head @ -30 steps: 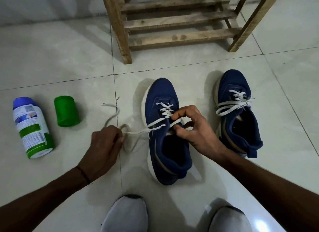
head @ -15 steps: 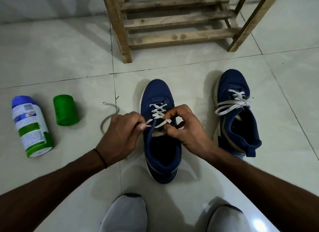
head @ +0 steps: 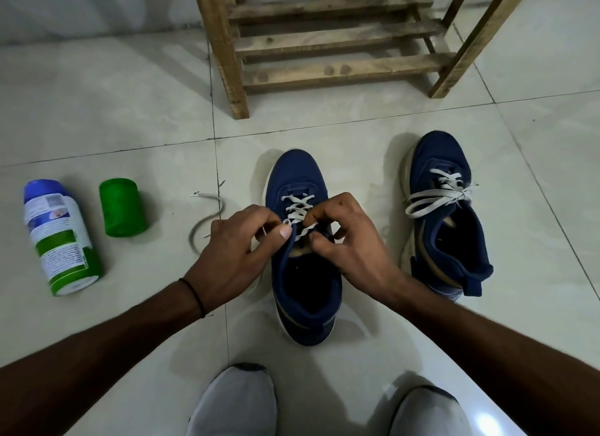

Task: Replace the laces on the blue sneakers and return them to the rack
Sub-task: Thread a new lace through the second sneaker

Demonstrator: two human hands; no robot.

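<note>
Centre sneaker, blue: stood on floor, toe pointed at wooden rack; white lace threaded through lower eyelets only.
Left hand: grip closed, lace end pinched between thumb and forefinger at centre sneaker's left eyelet row.
Right hand: grip closed, lace strand pinched over centre sneaker's tongue.
Loose lace tail: trailed on floor just left of centre sneaker.
Second sneaker, blue: laced, bow tied, placed right of centre sneaker.
Green cap, spray can: laid well left of centre sneaker.
</note>
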